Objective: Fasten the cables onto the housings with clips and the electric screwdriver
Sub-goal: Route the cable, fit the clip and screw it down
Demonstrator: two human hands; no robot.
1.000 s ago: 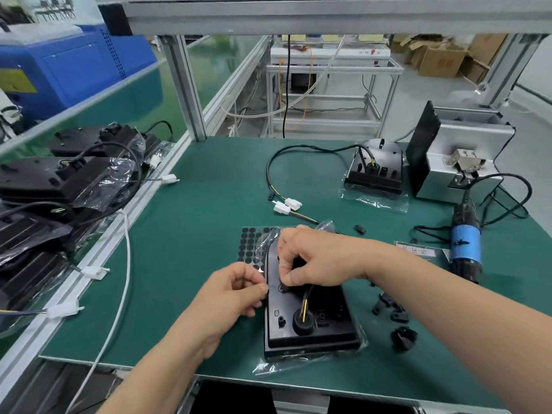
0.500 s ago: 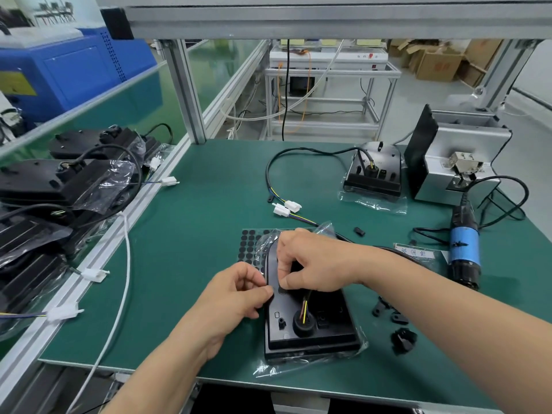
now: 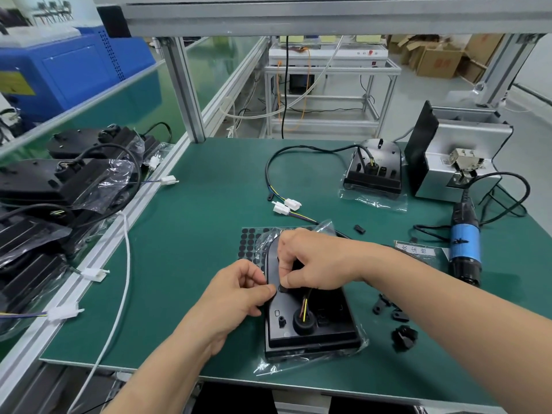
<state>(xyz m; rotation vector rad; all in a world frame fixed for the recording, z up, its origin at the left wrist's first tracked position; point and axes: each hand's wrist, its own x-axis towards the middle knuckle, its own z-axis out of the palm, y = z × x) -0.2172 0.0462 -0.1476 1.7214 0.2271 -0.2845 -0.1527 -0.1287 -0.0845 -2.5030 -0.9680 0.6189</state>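
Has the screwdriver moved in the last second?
No. The electric screwdriver still lies just right of the labelled bag, in front of the grey machine.

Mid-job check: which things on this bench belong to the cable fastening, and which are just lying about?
In the job: near housing, its yellow-wired cable, loose black clips, electric screwdriver, far housing.
Just lying about for now: sheet of black dots, white cord, bagged housings at left, labelled bag.
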